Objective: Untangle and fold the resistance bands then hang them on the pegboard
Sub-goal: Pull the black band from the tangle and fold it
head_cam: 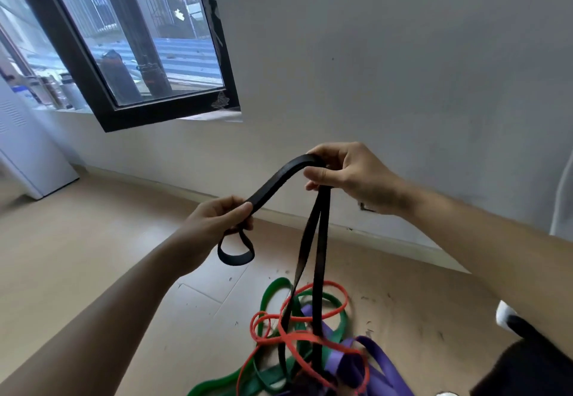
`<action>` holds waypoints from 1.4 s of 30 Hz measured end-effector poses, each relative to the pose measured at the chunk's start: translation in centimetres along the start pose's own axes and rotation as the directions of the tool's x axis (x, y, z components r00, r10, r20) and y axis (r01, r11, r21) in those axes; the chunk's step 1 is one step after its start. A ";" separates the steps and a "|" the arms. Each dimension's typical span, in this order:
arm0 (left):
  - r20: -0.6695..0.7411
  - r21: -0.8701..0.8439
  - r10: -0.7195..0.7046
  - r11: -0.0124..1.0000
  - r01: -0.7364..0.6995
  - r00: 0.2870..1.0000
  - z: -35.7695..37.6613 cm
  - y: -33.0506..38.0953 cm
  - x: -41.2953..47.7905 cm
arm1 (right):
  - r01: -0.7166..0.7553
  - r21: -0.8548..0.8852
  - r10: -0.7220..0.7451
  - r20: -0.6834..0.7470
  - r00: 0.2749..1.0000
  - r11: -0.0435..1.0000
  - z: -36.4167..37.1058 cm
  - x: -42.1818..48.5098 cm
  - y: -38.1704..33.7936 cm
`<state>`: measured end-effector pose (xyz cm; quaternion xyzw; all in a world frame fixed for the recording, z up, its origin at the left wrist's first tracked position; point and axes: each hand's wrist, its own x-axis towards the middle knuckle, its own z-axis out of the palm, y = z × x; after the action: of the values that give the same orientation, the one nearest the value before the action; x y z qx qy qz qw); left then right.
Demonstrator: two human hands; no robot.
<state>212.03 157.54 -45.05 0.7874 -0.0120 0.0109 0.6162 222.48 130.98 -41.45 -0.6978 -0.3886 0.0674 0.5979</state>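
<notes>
Nearest the camera, low in frame, the pile of bands lay on the floor (93, 240): green band (336, 326), red band (297, 338) and purple band (387, 361) looped thru each other, not yet separated. Two strands of the black band (321, 240) rose almost straight up out of that pile, side by side, w/ the red one crossing over them near the bottom, so the lower end looked caught in the tangle.

Above that, the left hand (214, 225) was closed on the black band, thumb pressed on top against the curled fingers (229, 202), pinching it flat; a small loop of the band hung free just below the fist. From there the band ran up and to the right in a short arch to the right hand (350, 175), which sat higher and further from the body. Right fingers were curled round the top of the arch, thumb pressed in under it, and both vertical strands dropped from that grip.

So the long axis of the slack part was vertical, directly under the right hand, which makes it the nearer one for pulling the band up and clear; left hand only held the folded end.

Beyond, a plain wall and a window (139, 39). No pegboard in view.
</notes>
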 end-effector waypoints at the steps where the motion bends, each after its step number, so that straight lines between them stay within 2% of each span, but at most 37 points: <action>1: 0.012 -0.016 0.006 1.000 -0.006 1.000 0.2 0.3 0.1 | 0.023 0.005 -0.023 -0.015 1.000 1.000 0.0 0.1 -0.5; 4: 0.057 -0.051 0.011 0.999 -0.008 0.998 0.9 1.1 0.2 | 0.041 -0.057 -0.042 -0.019 0.999 0.998 -0.4 0.4 -1.2; 9: 0.023 -0.079 0.031 0.996 -0.029 0.999 2.5 2.3 0.5 | -0.057 -0.171 0.063 0.033 0.997 0.984 -0.7 0.2 -0.6; 12: 0.063 -0.081 0.050 0.996 -0.045 0.997 3.2 3.0 0.7 | -0.087 -0.268 0.119 0.106 0.987 0.959 -0.5 -0.1 -0.1; 18: 0.018 0.120 0.079 0.990 -0.081 0.997 5.1 2.6 0.8 | -0.103 -0.338 0.194 0.248 0.949 0.936 1.2 -0.3 0.5; 21: -0.012 0.156 0.125 0.980 -0.121 0.992 5.0 2.6 0.7 | -0.131 -0.274 0.207 0.270 0.941 0.953 1.3 -0.5 1.0; 26: -0.053 0.125 0.187 0.976 -0.179 0.981 4.8 3.2 0.7 | -0.228 -0.192 0.277 0.284 0.918 0.954 1.8 -1.1 3.5; 30: -0.241 -0.016 0.218 0.973 -0.229 0.946 3.3 4.0 0.9 | -0.273 -0.301 0.365 0.312 0.877 0.913 2.4 -2.0 6.5; 32: -0.317 -0.071 0.214 0.966 -0.248 0.924 2.2 4.0 0.8 | -0.305 -0.301 0.393 0.299 0.869 0.904 2.2 -2.1 7.8; 38: -0.424 -0.091 0.108 0.983 -0.161 0.899 -0.8 1.6 0.7 | -0.396 -0.047 0.396 0.227 0.890 0.917 0.6 -1.1 6.7; 42: -0.457 -0.044 0.076 0.993 -0.107 0.886 -2.3 -0.4 0.7 | -0.306 0.090 0.295 0.118 0.948 0.948 -0.9 0.1 3.0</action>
<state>212.75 159.87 -44.86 0.7402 0.0949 0.2234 0.6270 224.44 130.36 -43.87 -0.7114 -0.3037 0.2144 0.5964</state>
